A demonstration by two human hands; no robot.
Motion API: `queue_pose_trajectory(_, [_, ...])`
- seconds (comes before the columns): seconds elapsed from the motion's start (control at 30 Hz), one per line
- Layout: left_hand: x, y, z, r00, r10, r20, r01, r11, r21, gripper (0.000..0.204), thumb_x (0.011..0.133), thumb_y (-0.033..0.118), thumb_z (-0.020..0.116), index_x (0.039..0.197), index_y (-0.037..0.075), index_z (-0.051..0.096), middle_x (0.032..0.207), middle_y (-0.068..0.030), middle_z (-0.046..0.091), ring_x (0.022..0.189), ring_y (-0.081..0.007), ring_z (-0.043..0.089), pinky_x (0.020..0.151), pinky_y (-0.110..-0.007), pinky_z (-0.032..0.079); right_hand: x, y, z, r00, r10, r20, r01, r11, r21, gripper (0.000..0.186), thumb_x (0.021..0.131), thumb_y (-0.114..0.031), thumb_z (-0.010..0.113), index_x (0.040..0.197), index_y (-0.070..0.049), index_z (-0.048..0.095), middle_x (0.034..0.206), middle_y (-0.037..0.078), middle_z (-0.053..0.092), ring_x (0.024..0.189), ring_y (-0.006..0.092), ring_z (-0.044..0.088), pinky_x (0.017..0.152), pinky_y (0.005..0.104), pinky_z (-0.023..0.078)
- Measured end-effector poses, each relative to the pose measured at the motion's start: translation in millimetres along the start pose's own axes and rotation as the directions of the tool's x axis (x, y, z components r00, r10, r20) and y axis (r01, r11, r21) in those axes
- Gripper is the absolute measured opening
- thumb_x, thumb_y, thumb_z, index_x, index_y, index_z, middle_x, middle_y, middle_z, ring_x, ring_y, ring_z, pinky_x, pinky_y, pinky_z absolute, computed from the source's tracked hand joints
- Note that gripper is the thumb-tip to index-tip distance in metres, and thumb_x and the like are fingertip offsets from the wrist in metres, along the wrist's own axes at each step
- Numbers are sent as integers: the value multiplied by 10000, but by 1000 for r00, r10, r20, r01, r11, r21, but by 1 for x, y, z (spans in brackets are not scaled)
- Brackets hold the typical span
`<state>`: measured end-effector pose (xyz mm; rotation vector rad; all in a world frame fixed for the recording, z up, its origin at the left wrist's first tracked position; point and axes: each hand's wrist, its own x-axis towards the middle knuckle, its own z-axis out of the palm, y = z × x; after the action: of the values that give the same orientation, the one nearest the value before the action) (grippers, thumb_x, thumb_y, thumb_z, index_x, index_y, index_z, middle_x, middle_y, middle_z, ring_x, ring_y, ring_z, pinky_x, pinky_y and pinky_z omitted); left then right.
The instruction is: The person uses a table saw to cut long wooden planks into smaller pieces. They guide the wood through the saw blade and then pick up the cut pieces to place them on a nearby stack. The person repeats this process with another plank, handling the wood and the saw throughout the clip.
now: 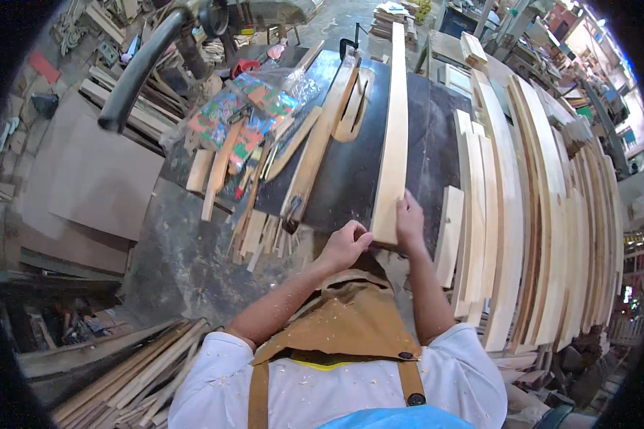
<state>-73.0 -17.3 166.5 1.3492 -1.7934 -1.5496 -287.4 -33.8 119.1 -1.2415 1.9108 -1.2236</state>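
Observation:
A long pale wooden board (392, 143) lies over the dark tabletop, running away from me with its near end by my body. My right hand (409, 223) is closed around the right edge close to that end. At the near left corner of the board, my left hand (349, 245) has its fingers curled together in a pinch. Whatever is between them, if anything, is hidden. Left of the board lies a wooden strip (322, 136) with a black clamp (348, 47) at its far end. A slotted wooden piece (354, 107) rests beside it.
Several long boards (526, 207) stand in rows on the right. Plastic bags with colourful print (243, 107) and loose wood offcuts (218, 168) crowd the left of the dark tabletop (436, 129). A black curved tube (143, 68) hangs at upper left. Wood strips (129, 372) are piled at lower left.

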Motion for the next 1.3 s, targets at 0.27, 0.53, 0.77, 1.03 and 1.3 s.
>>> queue_pose_trajectory(0.27, [-148, -78, 25, 998, 54, -24, -45, 954, 298, 289, 940, 313, 581, 921, 26, 611, 873, -232, 674, 883, -445, 652, 768, -547, 501, -184, 23, 29, 996, 92, 19, -92, 996, 8, 382, 1019, -313, 467, 1142, 33, 575, 1033, 187, 672, 973, 339, 646, 865, 450, 484])
queue_pose_trajectory(0.53, [-188, -118, 16, 989, -101, 112, 89, 990, 109, 352, 958, 330, 542, 901, -5, 630, 849, -226, 678, 851, -385, 679, 749, -471, 514, -208, 72, 29, 921, 219, 321, -237, 971, 17, 362, 1032, -347, 479, 1066, -4, 591, 879, 46, 612, 686, 138, 602, 533, 296, 518])
queue_pose_trajectory(0.77, [-192, -107, 43, 993, 78, 85, -91, 983, 158, 372, 943, 340, 551, 882, -22, 611, 858, -277, 656, 821, -469, 647, 713, -524, 508, -237, 28, 17, 955, 221, 200, -272, 921, 278, 414, 1040, -391, 439, 1048, 1, 573, 928, 86, 614, 838, 186, 602, 754, 361, 494])
queue_pose_trajectory(1.03, [-194, -126, 43, 1000, 8, -8, -6, 976, 216, 310, 900, 315, 624, 858, 8, 604, 842, -227, 665, 832, -405, 664, 745, -489, 520, -243, 80, 54, 940, 233, 250, -339, 725, 599, 408, 1074, -393, 388, 1065, -31, 576, 918, 64, 605, 803, 181, 605, 739, 352, 507])
queue_pose_trajectory(1.3, [-217, -140, 52, 935, 12, -355, -17, 1000, -9, 202, 852, 192, 703, 874, 25, 593, 850, -154, 604, 812, -311, 628, 722, -424, 508, -195, -30, 8, 784, 199, 589, 304, 703, -643, 524, 981, -453, 530, 820, 26, 670, 669, 205, 651, 682, 371, 676, 654, 471, 527])
